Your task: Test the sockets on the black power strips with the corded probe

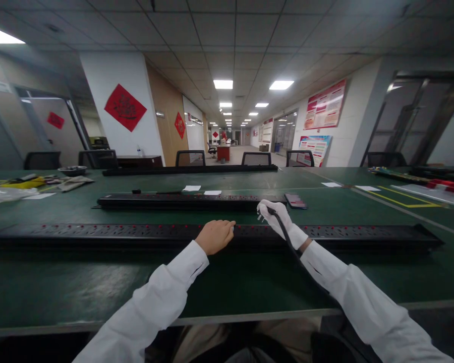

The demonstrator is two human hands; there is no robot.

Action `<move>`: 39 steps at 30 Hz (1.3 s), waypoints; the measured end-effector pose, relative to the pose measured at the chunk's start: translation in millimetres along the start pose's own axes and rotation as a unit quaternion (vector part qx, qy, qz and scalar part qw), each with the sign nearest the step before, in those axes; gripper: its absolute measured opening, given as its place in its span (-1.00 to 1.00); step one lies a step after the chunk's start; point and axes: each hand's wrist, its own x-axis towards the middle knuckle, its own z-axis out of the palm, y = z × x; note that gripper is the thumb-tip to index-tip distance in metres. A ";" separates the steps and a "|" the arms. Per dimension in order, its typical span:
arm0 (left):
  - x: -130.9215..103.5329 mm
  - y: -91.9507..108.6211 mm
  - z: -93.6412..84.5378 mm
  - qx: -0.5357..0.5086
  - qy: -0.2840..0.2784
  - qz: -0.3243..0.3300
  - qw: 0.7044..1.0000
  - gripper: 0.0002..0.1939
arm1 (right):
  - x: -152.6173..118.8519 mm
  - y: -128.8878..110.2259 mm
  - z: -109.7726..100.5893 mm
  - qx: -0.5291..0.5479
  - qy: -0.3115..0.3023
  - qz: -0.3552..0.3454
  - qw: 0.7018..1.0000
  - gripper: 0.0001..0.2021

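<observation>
A long black power strip [117, 236] with a row of sockets and small red parts lies across the green table in front of me. My bare left hand [216, 236] rests on its middle, fingers together and curled over the top edge. My right hand [278, 218], in a white glove, is closed around a plug [261, 217] whose metal prongs point left and down, just above the strip. From the plug a black cable [287, 239] runs down past my right wrist toward the table's front edge.
Behind lies a shorter power strip [155, 201], with a phone [295, 200] at its right end. Farther back are long black bars [189, 170]. White paper slips [191, 188], a bowl [73, 171] and a yellow item [26, 182] are on the table. Chairs [190, 158] line the far side.
</observation>
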 end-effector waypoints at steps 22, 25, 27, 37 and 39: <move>-0.5 4.5 -4.5 -0.018 -0.014 -0.026 0.999 -0.66 | 6.0 -30.9 27.5 -0.280 -0.109 -0.043 0.953 -0.69; -0.1 5.8 -5.2 -0.005 -0.020 -0.032 0.999 -0.66 | 2.2 -36.7 33.4 -0.299 -0.088 -0.052 0.949 -0.66; 0.3 6.0 -4.8 0.006 -0.014 -0.031 0.999 -0.67 | -0.4 -38.3 36.3 -0.297 -0.081 -0.054 0.950 -0.65; -2.4 3.7 -5.8 -0.022 -0.018 -0.034 0.999 -0.62 | -3.2 -34.6 34.3 -0.245 -0.089 -0.049 0.964 -0.64; -3.2 3.8 -7.1 -0.026 -0.018 -0.032 0.999 -0.62 | -3.7 -35.6 33.4 -0.242 -0.090 -0.045 0.965 -0.64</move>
